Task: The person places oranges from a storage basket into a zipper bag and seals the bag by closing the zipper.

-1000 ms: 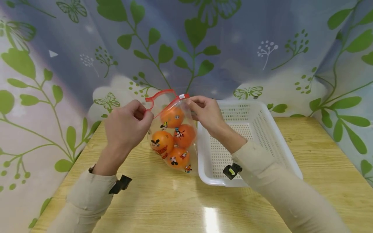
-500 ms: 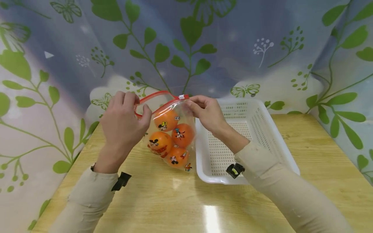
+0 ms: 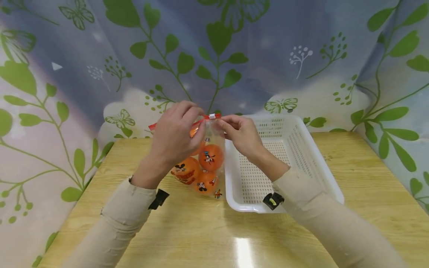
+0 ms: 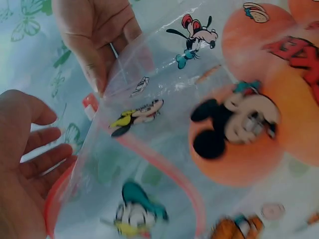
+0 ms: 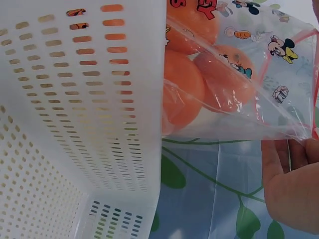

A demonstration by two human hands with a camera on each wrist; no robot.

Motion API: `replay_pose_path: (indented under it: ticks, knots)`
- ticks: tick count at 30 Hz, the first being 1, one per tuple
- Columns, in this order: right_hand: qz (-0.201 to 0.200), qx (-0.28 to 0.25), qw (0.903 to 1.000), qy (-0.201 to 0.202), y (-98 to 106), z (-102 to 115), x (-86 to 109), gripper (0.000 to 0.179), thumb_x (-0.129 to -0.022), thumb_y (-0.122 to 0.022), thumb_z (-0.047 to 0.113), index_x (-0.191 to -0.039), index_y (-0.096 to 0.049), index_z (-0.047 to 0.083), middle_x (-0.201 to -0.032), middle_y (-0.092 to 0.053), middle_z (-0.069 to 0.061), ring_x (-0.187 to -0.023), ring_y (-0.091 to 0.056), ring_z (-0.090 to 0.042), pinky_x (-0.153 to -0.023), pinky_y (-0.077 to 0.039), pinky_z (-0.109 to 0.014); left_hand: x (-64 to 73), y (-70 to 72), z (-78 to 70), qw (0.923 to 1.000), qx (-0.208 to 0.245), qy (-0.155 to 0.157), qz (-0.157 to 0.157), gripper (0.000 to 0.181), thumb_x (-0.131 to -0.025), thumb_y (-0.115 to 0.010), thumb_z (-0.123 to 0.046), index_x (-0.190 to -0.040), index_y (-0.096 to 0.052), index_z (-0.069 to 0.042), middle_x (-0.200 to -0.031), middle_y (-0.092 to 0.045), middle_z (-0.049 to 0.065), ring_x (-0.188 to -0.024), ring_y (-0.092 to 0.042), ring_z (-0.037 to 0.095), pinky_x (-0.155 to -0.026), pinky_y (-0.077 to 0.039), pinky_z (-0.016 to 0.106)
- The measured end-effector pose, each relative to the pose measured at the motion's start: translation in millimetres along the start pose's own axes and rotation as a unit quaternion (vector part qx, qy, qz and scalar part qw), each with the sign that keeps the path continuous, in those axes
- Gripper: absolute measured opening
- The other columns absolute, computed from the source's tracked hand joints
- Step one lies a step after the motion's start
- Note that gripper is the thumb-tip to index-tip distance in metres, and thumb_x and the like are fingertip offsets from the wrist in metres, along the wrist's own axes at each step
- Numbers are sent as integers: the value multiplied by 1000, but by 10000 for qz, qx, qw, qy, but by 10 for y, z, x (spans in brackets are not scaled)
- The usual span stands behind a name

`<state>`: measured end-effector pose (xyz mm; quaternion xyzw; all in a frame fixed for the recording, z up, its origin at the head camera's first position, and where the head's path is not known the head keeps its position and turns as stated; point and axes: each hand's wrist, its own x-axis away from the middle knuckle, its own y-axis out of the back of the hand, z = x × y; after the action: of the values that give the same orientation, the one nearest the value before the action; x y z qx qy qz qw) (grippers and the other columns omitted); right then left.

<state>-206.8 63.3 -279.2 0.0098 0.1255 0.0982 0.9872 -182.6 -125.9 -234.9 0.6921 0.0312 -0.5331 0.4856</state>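
A clear zip bag point(image 3: 214, 136) with cartoon prints and a red zip edge stands on the table beside the basket. Several oranges point(image 3: 211, 158) lie inside it. My right hand point(image 3: 246, 139) pinches the bag's upper right corner, just below the white slider point(image 3: 212, 116). Over the bag's mouth is my left hand point(image 3: 175, 132), which hides part of the red edge in the head view. The left wrist view shows the left hand's fingers point(image 4: 47, 159) loosely bent beside the red edge, apart from the slider, and the mouth still parted there.
A white perforated plastic basket point(image 3: 232, 197) stands right of the bag, under my right forearm. Both rest on a wooden table point(image 3: 187, 230). A curtain point(image 3: 261, 74) with leaf and butterfly prints hangs behind and at the sides.
My left hand has released the left end of the red edge and moved right, toward the slider. The right hand keeps its pinch on the corner.
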Motion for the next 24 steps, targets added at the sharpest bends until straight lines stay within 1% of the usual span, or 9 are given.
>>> replay_pose_path:
  ticks: [2, 5, 9, 12, 15, 17, 20, 22, 24]
  knots:
    - [2, -24, 10000, 24, 19, -18, 18, 22, -96, -58, 12, -110, -66, -4, -105, -67, -14, -98, -65, -21, -82, -53, -30, -41, -68, -23, 9997, 24, -131, 188, 20, -90, -56, -12, -100, -67, 1, -102, -62, 14, -92, -58, 32, -83, -47, 42]
    - [-7, -79, 10000, 2, 43, -39, 45, 22, -96, -57, 10, -110, -65, -5, -106, -66, -16, -100, -64, -23, -83, -53, -31, -79, -146, -30, 9986, 107, -198, 472, 23, -94, -54, -11, -107, -66, 2, -108, -62, 15, -101, -58, 32, -92, -45, 41]
    - [-18, -129, 9999, 1, 65, -68, 60, 22, -96, -56, 10, -110, -64, -6, -107, -66, -17, -100, -64, -23, -83, -53, -33, -108, -214, 2, 9954, 227, -313, 881, 25, -96, -54, -13, -114, -65, 1, -113, -63, 14, -109, -57, 31, -98, -42, 39]
    - [-14, -117, 9999, 55, 83, -78, 56, 23, -96, -56, 11, -111, -64, -5, -108, -66, -16, -101, -64, -23, -85, -52, -35, -117, -269, 53, 9917, 361, -309, 1198, 26, -98, -54, -15, -116, -65, 0, -115, -64, 13, -112, -56, 29, -99, -42, 39]
    - [26, -183, 9998, 41, 99, -76, 53, 23, -97, -56, 11, -111, -64, -5, -109, -66, -16, -102, -64, -23, -86, -52, -38, -100, -327, 113, 9878, 676, -137, 1393, 25, -99, -54, -16, -116, -65, -2, -113, -64, 11, -110, -57, 27, -95, -45, 39]
    - [43, -244, 9997, 5, 110, -76, 51, 22, -96, -56, 10, -110, -64, -6, -108, -66, -15, -101, -64, -23, -85, -52, -39, -76, -360, 149, 9861, 930, -73, 1372, 23, -99, -54, -16, -113, -66, -2, -110, -66, 10, -105, -59, 26, -90, -47, 38]
    - [57, -329, 9994, -21, 116, -71, 46, 21, -96, -57, 8, -109, -64, -7, -105, -66, -15, -99, -64, -22, -83, -53, -38, -53, -402, 186, 9872, 1152, -177, 1084, 19, -97, -58, -16, -106, -68, -3, -100, -67, 8, -94, -60, 24, -83, -48, 37]
    - [55, -349, 9994, -5, 119, -70, 45, 21, -96, -57, 7, -109, -64, -7, -102, -67, -15, -96, -64, -21, -82, -54, -36, -49, -421, 194, 9895, 1088, -358, 885, 17, -96, -60, -16, -102, -69, -3, -94, -67, 7, -87, -60, 23, -78, -48, 37]
    - [64, -343, 9994, 11, 121, -69, 49, 20, -95, -57, 7, -108, -64, -7, -101, -68, -14, -94, -65, -20, -80, -54, -35, -47, -442, 187, 9913, 901, -493, 820, 15, -96, -59, -16, -101, -68, -4, -92, -66, 6, -84, -60, 23, -74, -47, 38]
